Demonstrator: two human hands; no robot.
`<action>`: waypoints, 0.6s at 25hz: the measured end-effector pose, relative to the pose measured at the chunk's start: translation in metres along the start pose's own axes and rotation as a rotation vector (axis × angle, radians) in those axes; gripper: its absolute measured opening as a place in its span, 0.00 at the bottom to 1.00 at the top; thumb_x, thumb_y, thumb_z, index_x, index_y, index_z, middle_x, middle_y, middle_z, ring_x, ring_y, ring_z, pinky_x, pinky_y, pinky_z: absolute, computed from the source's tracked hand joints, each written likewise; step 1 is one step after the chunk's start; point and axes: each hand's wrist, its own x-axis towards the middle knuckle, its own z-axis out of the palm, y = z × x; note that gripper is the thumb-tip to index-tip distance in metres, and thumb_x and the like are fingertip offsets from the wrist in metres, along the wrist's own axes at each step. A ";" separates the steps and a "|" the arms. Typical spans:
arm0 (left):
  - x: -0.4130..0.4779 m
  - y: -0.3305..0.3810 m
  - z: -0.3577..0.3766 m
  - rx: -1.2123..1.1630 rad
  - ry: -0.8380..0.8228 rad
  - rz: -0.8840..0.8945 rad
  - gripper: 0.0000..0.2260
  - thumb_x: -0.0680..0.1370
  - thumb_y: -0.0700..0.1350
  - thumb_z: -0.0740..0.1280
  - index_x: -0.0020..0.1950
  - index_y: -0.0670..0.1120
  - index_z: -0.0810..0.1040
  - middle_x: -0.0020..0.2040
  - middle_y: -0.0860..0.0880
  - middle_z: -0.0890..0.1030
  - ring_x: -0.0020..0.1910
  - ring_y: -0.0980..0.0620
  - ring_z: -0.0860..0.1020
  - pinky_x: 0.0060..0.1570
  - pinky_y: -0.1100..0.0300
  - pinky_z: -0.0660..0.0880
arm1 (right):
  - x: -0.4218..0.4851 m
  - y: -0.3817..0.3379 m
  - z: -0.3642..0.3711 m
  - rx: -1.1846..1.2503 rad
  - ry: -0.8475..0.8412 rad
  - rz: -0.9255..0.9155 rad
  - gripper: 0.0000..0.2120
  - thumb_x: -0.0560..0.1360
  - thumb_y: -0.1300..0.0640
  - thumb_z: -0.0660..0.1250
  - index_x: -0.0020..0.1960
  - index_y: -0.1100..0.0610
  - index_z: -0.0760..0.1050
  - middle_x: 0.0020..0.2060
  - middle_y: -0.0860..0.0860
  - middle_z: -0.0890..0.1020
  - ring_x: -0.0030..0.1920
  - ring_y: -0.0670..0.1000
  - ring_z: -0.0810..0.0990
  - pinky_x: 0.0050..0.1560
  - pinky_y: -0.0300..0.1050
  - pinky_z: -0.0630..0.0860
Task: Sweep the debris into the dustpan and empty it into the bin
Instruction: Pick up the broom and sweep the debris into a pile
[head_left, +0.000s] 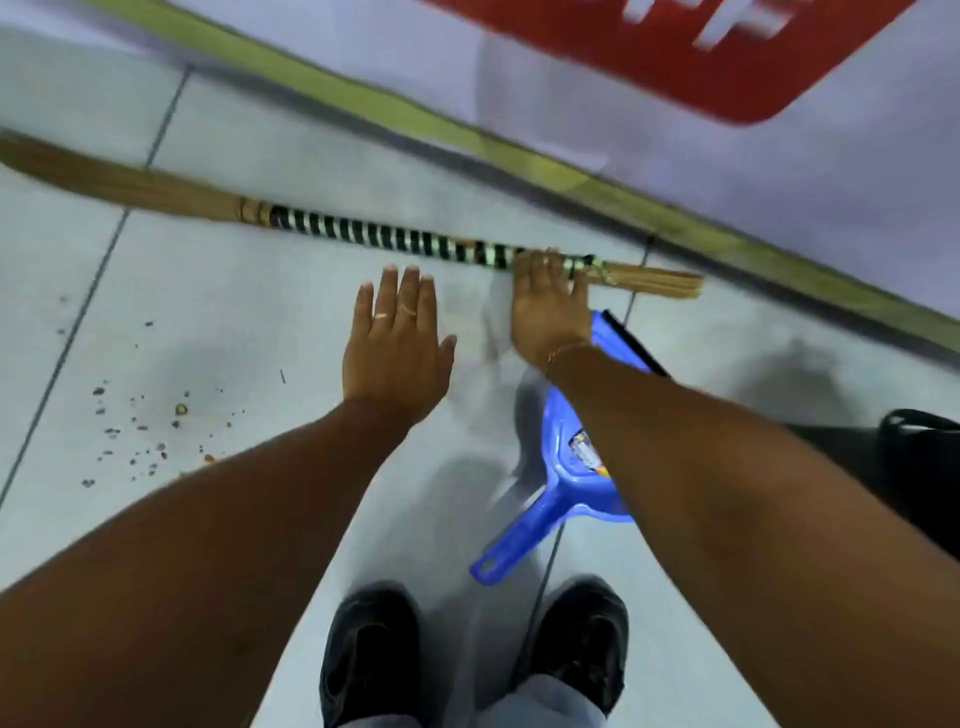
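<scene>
A straw broom (395, 239) with a black-and-white banded handle lies flat on the tiled floor, bristles at the left. My right hand (548, 306) reaches over its handle end, fingertips touching it, fingers not closed around it. My left hand (397, 343) hovers open and flat, just short of the handle. A blue dustpan (576, 467) lies on the floor under my right forearm, its handle toward my feet. Small bits of debris (140, 426) are scattered on the tiles at the left.
A black bag or bin (914, 467) shows at the right edge. A wall with a yellow-green skirting (467, 135) and a red sign (675, 57) runs behind the broom. My two black shoes (472, 654) stand at the bottom.
</scene>
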 end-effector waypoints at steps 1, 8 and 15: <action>0.007 -0.006 0.011 0.039 -0.013 0.001 0.29 0.81 0.53 0.52 0.77 0.39 0.50 0.78 0.41 0.53 0.78 0.42 0.49 0.77 0.46 0.46 | 0.017 -0.001 0.009 -0.031 0.031 0.036 0.25 0.80 0.63 0.48 0.76 0.64 0.50 0.76 0.60 0.56 0.76 0.61 0.52 0.72 0.65 0.51; -0.014 -0.045 0.004 0.080 -0.106 -0.071 0.29 0.81 0.53 0.50 0.77 0.40 0.49 0.79 0.42 0.53 0.78 0.43 0.48 0.77 0.47 0.46 | 0.028 -0.018 -0.041 -0.144 0.051 -0.093 0.16 0.73 0.60 0.60 0.60 0.62 0.73 0.58 0.61 0.76 0.60 0.63 0.71 0.62 0.55 0.66; -0.149 -0.014 -0.136 -0.099 -0.248 -0.190 0.29 0.81 0.54 0.50 0.77 0.41 0.48 0.79 0.44 0.51 0.78 0.45 0.46 0.77 0.48 0.43 | -0.138 -0.047 -0.158 0.309 -0.319 -0.033 0.27 0.76 0.60 0.59 0.72 0.58 0.54 0.62 0.63 0.75 0.60 0.65 0.75 0.57 0.55 0.73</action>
